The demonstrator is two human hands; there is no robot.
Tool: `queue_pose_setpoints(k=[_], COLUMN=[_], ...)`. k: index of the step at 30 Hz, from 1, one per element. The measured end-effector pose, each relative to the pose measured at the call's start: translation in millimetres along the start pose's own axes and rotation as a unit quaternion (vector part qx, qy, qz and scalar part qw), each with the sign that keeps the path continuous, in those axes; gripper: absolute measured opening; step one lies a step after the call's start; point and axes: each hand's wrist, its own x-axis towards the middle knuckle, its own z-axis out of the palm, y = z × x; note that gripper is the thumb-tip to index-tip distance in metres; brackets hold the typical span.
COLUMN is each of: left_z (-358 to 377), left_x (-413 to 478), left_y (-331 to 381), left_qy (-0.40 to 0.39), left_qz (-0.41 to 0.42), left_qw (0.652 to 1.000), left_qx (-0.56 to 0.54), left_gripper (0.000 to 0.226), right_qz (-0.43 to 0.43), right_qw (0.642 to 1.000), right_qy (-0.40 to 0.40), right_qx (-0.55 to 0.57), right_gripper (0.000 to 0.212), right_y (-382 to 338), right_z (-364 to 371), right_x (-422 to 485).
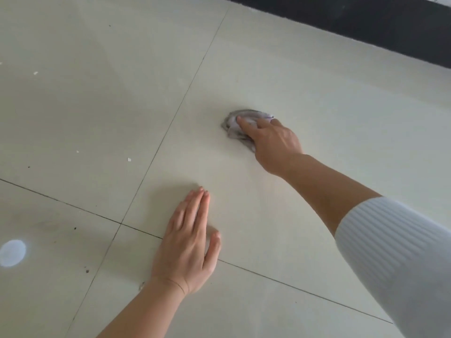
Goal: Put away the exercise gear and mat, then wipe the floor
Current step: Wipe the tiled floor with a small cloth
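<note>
Just right of frame centre, the right hand (271, 140) presses down on a bunched grey cloth (235, 126) against the tiled floor (97, 106); it looks soft, light, possibly damp, best held bunched under the palm. Lower centre, the left hand (189, 242) lies flat, fingers together, empty.

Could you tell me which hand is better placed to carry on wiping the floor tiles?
The right hand: it already presses the grey rag onto the tile. The left hand lies flat on the floor, empty, apparently bracing.
</note>
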Motion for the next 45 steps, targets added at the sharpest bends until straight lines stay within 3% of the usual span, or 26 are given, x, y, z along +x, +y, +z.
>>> queue_pose_setpoints(k=[5, 10, 13, 17, 21, 25, 30, 37, 42, 45], left_z=[-0.5, 0.7, 0.6, 2.3, 3.8, 5.4, 7.4, 13.8, 14.6, 20.0], left_x=[1.5, 2.4, 2.3, 3.1, 3.9, 3.4, 3.0, 5.3, -3.6, -26.7], left_y=[0.6, 0.5, 1.1, 2.0, 2.5, 0.9, 0.7, -4.7, -2.2, 15.8], left_qy=[-0.008, -0.017, -0.011, -0.008, 0.008, 0.027, 0.05, 0.038, 0.015, 0.025], left_qz=[-0.003, 0.003, 0.005, 0.006, 0.008, 0.01, 0.011, 0.042, 0.038, 0.014], left_qw=[1.0, 1.0, 1.0, 1.0, 1.0, 0.999, 0.999, 0.996, 0.994, 0.994], left_qx=[0.007, 0.026, 0.02, 0.027, 0.018, 0.021, 0.009, 0.068, 0.103, 0.103], left_gripper=[0.067, 0.068, 0.068, 0.07, 0.071, 0.069, 0.068, 0.07, 0.073, 0.067], right_qz=[-0.069, -0.026, -0.015, -0.065, 0.073, 0.235, 0.32, 0.228, 0.181, 0.098], right_qw=[0.998, 0.998, 0.999, 0.997, 0.993, 0.968, 0.943, 0.974, 0.983, 0.994], right_qy=[-0.006, 0.05, 0.033, 0.027, -0.034, -0.076, -0.086, 0.002, 0.012, 0.024], right_qx=[0.004, 0.013, 0.022, -0.037, -0.081, -0.044, -0.037, 0.007, 0.026, 0.038], right_gripper=[0.074, 0.084, 0.084, 0.077, 0.082, 0.064, 0.062, 0.056, 0.068, 0.079], right_y=[-27.6, -43.6, -54.9, -28.4, 26.9, 74.3, 108.2, 85.6, 36.8, 1.6], right_z=[8.6, 28.9, 34.4, 36.3, 11.0, -11.8, -5.9, 26.7, 39.6, 52.7], right_x=[-65.1, -133.8, -172.5, -206.3, -177.9, -137.4, -153.6, -217.0, -286.3, -330.0])
